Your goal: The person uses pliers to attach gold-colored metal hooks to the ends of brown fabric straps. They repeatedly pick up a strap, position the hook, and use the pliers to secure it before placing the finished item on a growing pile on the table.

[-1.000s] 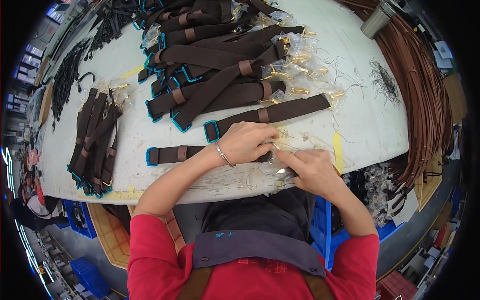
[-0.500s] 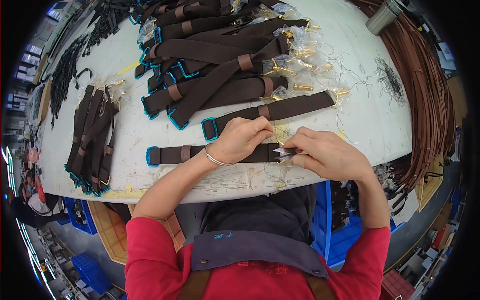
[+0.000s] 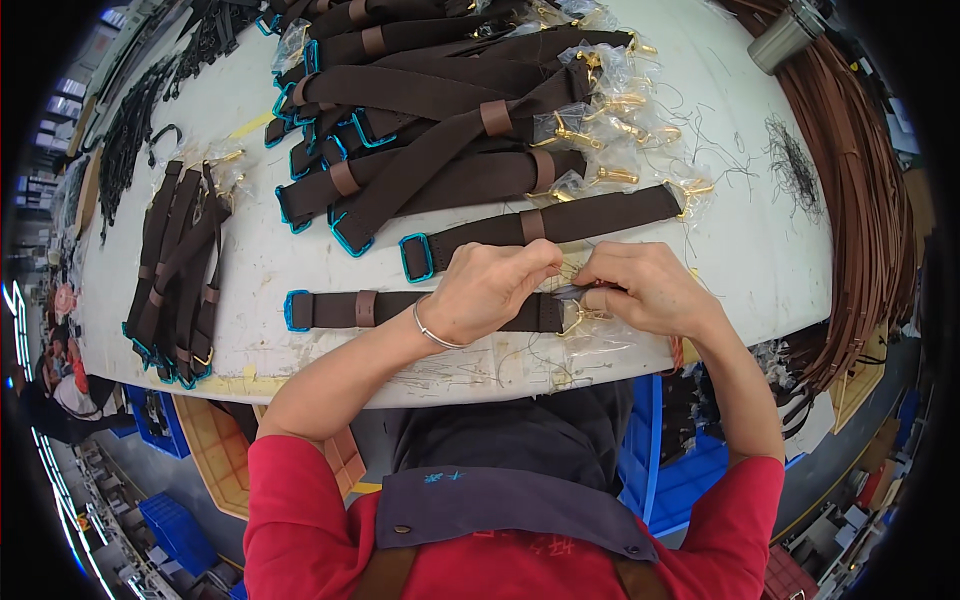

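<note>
A dark brown webbing strap [image 3: 335,309] lies across the near part of the table. It has a blue-wrapped buckle [image 3: 297,310] at its left end, a brown leather loop [image 3: 366,308], and a gold clasp in clear plastic [image 3: 578,318] at its right end. My left hand [image 3: 490,285] is over the strap, thumb and forefinger pinched on thin thread [image 3: 568,268]. Closed around small thread snips [image 3: 572,292], my right hand [image 3: 650,288] has the blades at the strap's right end. The fingers partly hide the snips.
Similar straps [image 3: 420,95] are heaped at the back, and one strap [image 3: 600,216] lies just beyond my hands. A smaller bundle [image 3: 180,260] lies left. Brown leather strips [image 3: 850,190] hang over the right edge beside a metal cup [image 3: 788,38]. Thread scraps [image 3: 792,160] litter the table.
The snips' blades, spread apart before, now look closer together and sit higher at the strap's end. My right hand has moved slightly up; my left hand has shifted slightly right.
</note>
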A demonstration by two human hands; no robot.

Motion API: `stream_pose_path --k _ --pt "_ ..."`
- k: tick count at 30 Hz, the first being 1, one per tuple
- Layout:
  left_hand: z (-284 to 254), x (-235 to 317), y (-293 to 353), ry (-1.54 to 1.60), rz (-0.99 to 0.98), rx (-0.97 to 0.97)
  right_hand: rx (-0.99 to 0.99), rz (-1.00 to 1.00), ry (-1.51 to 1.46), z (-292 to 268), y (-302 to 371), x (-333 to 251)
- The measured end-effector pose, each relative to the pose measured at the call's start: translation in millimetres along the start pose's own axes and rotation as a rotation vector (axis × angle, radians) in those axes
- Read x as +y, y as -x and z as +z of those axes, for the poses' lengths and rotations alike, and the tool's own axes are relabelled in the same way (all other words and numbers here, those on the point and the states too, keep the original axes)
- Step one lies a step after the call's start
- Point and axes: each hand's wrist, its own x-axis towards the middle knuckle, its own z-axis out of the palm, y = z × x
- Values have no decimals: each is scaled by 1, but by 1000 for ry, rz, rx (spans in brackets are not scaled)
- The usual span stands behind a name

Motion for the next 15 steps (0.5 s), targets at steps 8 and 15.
stream_pose_path --k 8,15 --pt "1 0 0 30 -20 3 57 -16 -43 5 0 3" --pt "5 -2 -2 24 52 101 88 -21 -62 7 1 5"
